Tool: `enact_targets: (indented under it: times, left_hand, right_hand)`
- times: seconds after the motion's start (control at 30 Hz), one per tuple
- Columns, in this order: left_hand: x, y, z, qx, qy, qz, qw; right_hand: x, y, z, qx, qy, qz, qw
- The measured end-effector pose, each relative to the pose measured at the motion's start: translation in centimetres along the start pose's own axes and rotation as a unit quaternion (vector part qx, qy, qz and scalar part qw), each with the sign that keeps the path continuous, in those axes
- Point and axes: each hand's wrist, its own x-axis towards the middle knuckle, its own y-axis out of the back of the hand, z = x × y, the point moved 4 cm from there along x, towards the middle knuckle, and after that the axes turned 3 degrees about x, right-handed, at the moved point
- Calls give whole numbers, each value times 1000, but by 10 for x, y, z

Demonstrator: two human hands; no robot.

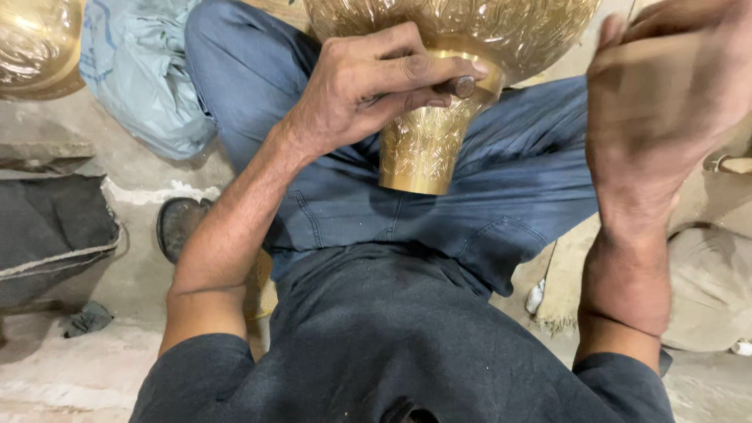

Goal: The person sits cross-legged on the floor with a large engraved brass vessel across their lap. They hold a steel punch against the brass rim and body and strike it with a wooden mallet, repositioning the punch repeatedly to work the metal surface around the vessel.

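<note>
An engraved brass vase point(427, 149) lies across my lap, its flared foot pointing toward me and its wide body point(501, 27) running out of the top of the frame. My left hand point(368, 86) is closed on a small metal punch point(465, 86), whose tip is pressed against the vase's narrow neck. My right hand point(662, 102) is raised beside the vase body at the upper right. It is blurred by motion, so I cannot tell whether it holds anything.
Another shiny brass vessel point(31, 47) sits at the top left next to a grey-blue cloth bundle point(137, 78). On the concrete floor are a dark shoe point(176, 223), a dark cushion point(47, 227) on the left and a beige sack point(709, 282) on the right.
</note>
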Motion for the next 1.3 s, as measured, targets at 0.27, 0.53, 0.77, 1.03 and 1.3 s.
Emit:
enact_targets:
  times: [0.27, 0.53, 0.77, 1.03, 1.3]
  left_hand:
    - [-5, -6, -10, -17, -13, 0, 1000]
    - [-4, -3, -12, -21, -14, -5, 1000]
    - [-1, 2, -6, -12, -11, -5, 1000]
    - [-3, 1, -9, -52, -3, -18, 998]
    - [-4, 1, -10, -22, 11, -21, 999]
  right_hand:
    - [2, 2, -2, 74, -36, -11, 997]
    - [19, 7, -16, -88, 15, -41, 995]
    - [21, 9, -18, -70, 53, -55, 995]
    - [18, 10, -20, 50, -4, -27, 998]
    - [24, 9, -23, 29, 12, -36, 999]
